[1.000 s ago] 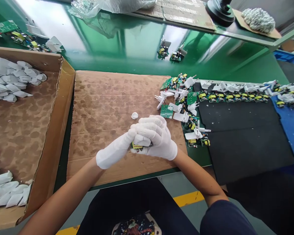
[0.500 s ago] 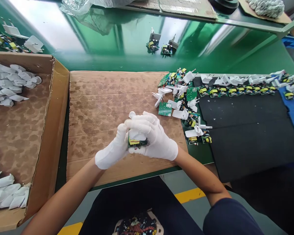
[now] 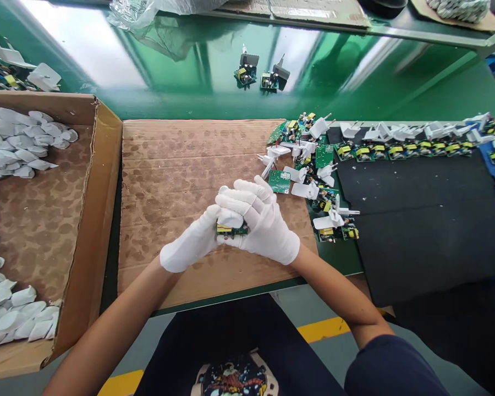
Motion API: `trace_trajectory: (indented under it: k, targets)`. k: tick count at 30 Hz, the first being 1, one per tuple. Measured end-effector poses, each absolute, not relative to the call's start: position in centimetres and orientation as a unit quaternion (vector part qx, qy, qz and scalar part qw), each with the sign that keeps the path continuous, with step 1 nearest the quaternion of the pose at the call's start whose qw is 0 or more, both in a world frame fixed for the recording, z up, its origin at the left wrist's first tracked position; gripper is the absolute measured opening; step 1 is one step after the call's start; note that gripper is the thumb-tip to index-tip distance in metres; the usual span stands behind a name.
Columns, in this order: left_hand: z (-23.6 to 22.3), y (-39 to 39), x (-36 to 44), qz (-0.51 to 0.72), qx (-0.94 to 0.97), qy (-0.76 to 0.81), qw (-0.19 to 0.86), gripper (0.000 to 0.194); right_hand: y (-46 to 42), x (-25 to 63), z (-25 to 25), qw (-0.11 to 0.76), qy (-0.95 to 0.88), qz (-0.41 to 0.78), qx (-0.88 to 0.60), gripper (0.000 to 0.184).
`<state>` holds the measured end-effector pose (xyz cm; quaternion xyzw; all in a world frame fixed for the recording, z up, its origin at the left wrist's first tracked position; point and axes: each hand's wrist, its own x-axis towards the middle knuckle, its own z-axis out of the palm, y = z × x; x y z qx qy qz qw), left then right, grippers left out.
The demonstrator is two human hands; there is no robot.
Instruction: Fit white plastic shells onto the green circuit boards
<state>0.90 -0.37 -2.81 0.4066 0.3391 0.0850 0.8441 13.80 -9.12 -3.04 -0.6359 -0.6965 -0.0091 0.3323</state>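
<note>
Both my hands wear white gloves and meet over the cardboard sheet. Between them is a green circuit board (image 3: 232,229) with a yellow-wrapped part, its near edge facing me. A white plastic piece (image 3: 230,219) sits against the top of the board, partly covered by fingers. My left hand (image 3: 196,236) is closed on the board's left end. My right hand (image 3: 264,223) wraps over the top and right side, fingers bent across the white piece. Just beyond the right hand lies a pile of circuit boards wired to white plug housings (image 3: 305,191).
A cardboard box (image 3: 80,236) with many white plastic pieces (image 3: 16,137) stands at left. The brown cardboard sheet (image 3: 160,181) lies under my hands. On the right, a row of boards with plugs (image 3: 404,149) lines a black mat (image 3: 421,220). Two board assemblies (image 3: 246,70) rest farther back.
My right hand's fingers have shifted over the white piece, and the held board sits slightly higher. Both hands stay together around it. The view has turned slightly.
</note>
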Motion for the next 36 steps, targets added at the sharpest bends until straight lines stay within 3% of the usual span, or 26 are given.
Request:
trace_trajectory:
  k: [5, 9, 17, 22, 25, 29, 33, 36]
  targets:
    - [-2.0, -1.0, 1.3, 0.100, 0.610, 0.351, 0.703, 0.032, -8.9, 13.7, -3.4, 0.307, -0.709, -0.032, -0.634, 0.051]
    - [-1.6, -1.4, 1.2, 0.123, 0.648, 0.383, 0.646, 0.034, -8.9, 13.0, -3.4, 0.324, -0.689, 0.014, -0.648, 0.059]
    - [-2.9, -0.5, 1.0, 0.109, 0.549, 0.312, 0.768, 0.031, -8.8, 12.9, -3.7, 0.354, -0.686, 0.068, -0.632, 0.057]
    - [-3.0, -0.8, 1.1, 0.133, 0.529, 0.313, 0.777, 0.031, -8.7, 12.9, -3.7, 0.374, -0.682, 0.071, -0.624, 0.064]
    - [-2.5, -0.9, 1.1, 0.125, 0.486, 0.306, 0.809, 0.027, -8.7, 13.0, -3.3, 0.392, -0.683, 0.077, -0.611, 0.059]
    - [-1.5, -0.9, 1.2, 0.095, 0.328, 0.281, 0.897, 0.043, -8.7, 13.3, -2.8, 0.411, -0.683, 0.062, -0.600, 0.048]
    - [-1.8, -1.6, 1.5, 0.133, 0.276, 0.278, 0.910, 0.050, -8.8, 13.2, -2.7, 0.386, -0.668, 0.041, -0.635, 0.047]
    - [-2.8, -1.9, 1.9, 0.166, 0.288, 0.304, 0.893, 0.052, -8.8, 13.1, -3.0, 0.363, -0.669, 0.042, -0.648, 0.061]
